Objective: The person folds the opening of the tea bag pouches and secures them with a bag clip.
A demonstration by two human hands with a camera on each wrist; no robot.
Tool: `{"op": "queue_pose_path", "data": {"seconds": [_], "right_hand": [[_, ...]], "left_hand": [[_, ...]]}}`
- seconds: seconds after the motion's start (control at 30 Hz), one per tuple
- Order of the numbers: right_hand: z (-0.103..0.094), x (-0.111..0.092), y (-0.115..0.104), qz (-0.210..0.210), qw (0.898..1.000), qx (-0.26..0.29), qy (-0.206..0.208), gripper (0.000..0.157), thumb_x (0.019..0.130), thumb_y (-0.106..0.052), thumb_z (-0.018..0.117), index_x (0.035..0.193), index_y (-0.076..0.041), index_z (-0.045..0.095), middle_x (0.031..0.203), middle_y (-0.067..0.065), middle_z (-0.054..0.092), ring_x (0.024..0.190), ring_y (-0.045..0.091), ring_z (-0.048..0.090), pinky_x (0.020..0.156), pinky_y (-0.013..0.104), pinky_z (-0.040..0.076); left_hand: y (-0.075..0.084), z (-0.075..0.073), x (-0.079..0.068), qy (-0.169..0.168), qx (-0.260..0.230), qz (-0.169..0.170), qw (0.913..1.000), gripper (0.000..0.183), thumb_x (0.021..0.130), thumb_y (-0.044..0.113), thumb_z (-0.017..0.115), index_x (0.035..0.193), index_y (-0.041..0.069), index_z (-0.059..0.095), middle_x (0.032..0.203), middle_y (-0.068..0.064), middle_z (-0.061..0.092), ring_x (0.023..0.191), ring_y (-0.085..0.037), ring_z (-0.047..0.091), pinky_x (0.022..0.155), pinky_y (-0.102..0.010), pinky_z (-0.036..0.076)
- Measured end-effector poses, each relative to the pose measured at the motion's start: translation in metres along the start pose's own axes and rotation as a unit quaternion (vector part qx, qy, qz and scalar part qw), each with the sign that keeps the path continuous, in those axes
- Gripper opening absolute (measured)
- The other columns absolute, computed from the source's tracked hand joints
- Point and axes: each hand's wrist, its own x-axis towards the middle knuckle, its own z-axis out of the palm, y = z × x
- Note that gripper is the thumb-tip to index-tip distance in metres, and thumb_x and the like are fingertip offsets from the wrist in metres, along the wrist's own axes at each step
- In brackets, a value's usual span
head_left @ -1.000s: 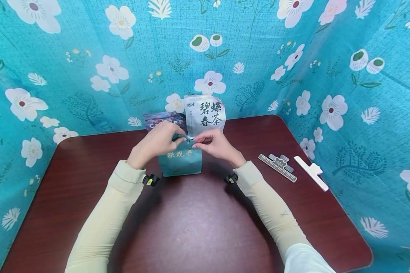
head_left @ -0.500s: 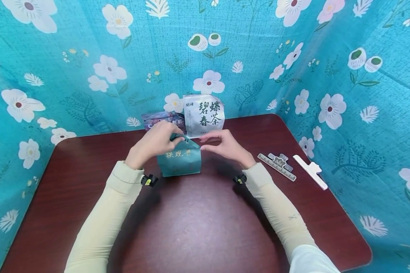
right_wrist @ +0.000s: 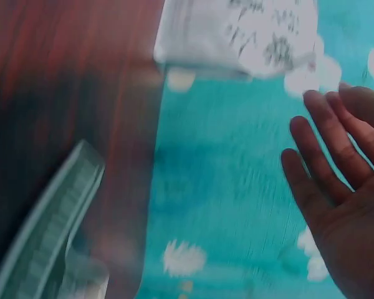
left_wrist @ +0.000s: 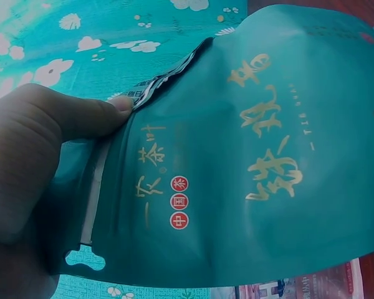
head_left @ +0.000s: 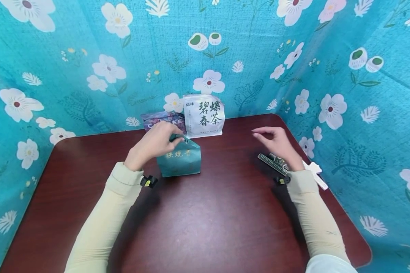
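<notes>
Reaching forward over the dark red table [head_left: 205, 216], two arms in pale sleeves [head_left: 102, 216] take up the near part of the scene. Past the right sleeve lie a white clip [head_left: 316, 172], partly covered by it, and just beside that a grey ruler-edged clip [head_left: 271, 163], its far end visible; neither is held. The right hand [head_left: 275, 141] hangs near them, well apart from the bags, its fingers loosely extended and a little apart, with nothing between them. In the middle of the table a green bag [head_left: 181, 163] stands upright, gold writing to the front. The left hand [head_left: 157, 141] pinches its top edge; the left wrist view shows the thumb [left_wrist: 93, 118] pressed on the front near the rim, while the other fingers are mostly hidden. The work on this bag looks only partly done: the top is bent and gathered under the left hand, but the right part of its edge slopes down unheld, and no clip can be seen on it. Whether its mouth is sealed cannot be told. Behind it, at the back of the table, stand a purple bag [head_left: 161, 116], half hidden by the left hand, and a white bag [head_left: 205, 121], both untouched. Farthest off hangs a blue flowered cloth [head_left: 140, 57].
</notes>
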Motion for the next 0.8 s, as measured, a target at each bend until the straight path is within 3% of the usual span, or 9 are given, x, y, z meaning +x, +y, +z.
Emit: {"op": "queue_pose_path", "data": {"seconds": [0.13, 0.27, 0.43, 0.53, 0.67, 0.8], "right_hand": [[-0.032, -0.020, 0.022, 0.054, 0.997, -0.056, -0.007, 0.019, 0.095, -0.015, 0.073, 0.111, -0.007, 0.079, 0.111, 0.016, 0.076, 0.097, -0.010, 0.059, 0.082, 0.010, 0.043], [-0.060, -0.038, 0.037, 0.093, 0.991, -0.097, -0.024, 0.023, 0.096, -0.017, 0.071, 0.114, -0.004, 0.077, 0.113, 0.020, 0.074, 0.093, -0.011, 0.058, 0.079, 0.007, 0.042], [-0.095, -0.061, 0.054, 0.132, 0.978, -0.150, -0.055, 0.032, 0.097, -0.019, 0.070, 0.119, 0.004, 0.071, 0.116, 0.029, 0.069, 0.093, 0.024, 0.067, 0.068, 0.010, 0.043], [-0.112, -0.073, 0.061, 0.173, 0.964, -0.189, -0.067, 0.039, 0.097, -0.021, 0.070, 0.124, 0.007, 0.067, 0.120, 0.034, 0.065, 0.099, 0.044, 0.065, 0.069, 0.024, 0.051], [-0.125, -0.085, 0.071, 0.236, 0.945, -0.207, -0.094, 0.048, 0.099, -0.022, 0.067, 0.133, 0.011, 0.058, 0.125, 0.040, 0.058, 0.105, 0.051, 0.060, 0.080, 0.056, 0.056], [-0.130, -0.091, 0.077, 0.280, 0.928, -0.208, -0.131, 0.055, 0.098, -0.022, 0.067, 0.137, 0.014, 0.051, 0.128, 0.042, 0.054, 0.111, 0.055, 0.055, 0.089, 0.064, 0.051]], "left_hand": [[0.000, 0.000, 0.001, 0.001, -0.003, 0.004, 1.0000, 0.018, 0.094, 0.011, 0.073, 0.108, 0.001, 0.079, 0.102, -0.012, 0.078, 0.062, -0.016, 0.052, 0.057, -0.031, 0.038], [0.000, 0.001, 0.001, 0.001, -0.005, 0.001, 1.0000, 0.019, 0.094, 0.011, 0.073, 0.109, 0.002, 0.079, 0.103, -0.012, 0.077, 0.059, -0.016, 0.049, 0.055, -0.031, 0.036], [-0.001, 0.002, 0.001, 0.000, -0.005, 0.000, 1.0000, 0.019, 0.094, 0.011, 0.073, 0.110, 0.002, 0.079, 0.103, -0.012, 0.077, 0.060, -0.016, 0.049, 0.056, -0.032, 0.036], [-0.002, 0.002, 0.001, 0.000, -0.006, 0.000, 1.0000, 0.019, 0.094, 0.011, 0.072, 0.109, 0.002, 0.079, 0.103, -0.011, 0.077, 0.060, -0.015, 0.049, 0.056, -0.032, 0.037], [-0.003, 0.002, 0.001, -0.001, -0.007, -0.001, 1.0000, 0.018, 0.094, 0.011, 0.072, 0.109, 0.002, 0.079, 0.103, -0.011, 0.077, 0.057, -0.014, 0.045, 0.056, -0.032, 0.036], [-0.003, 0.001, 0.000, -0.001, -0.007, -0.005, 1.0000, 0.019, 0.094, 0.010, 0.072, 0.110, 0.002, 0.079, 0.103, -0.012, 0.077, 0.054, -0.014, 0.043, 0.055, -0.032, 0.035]]}}
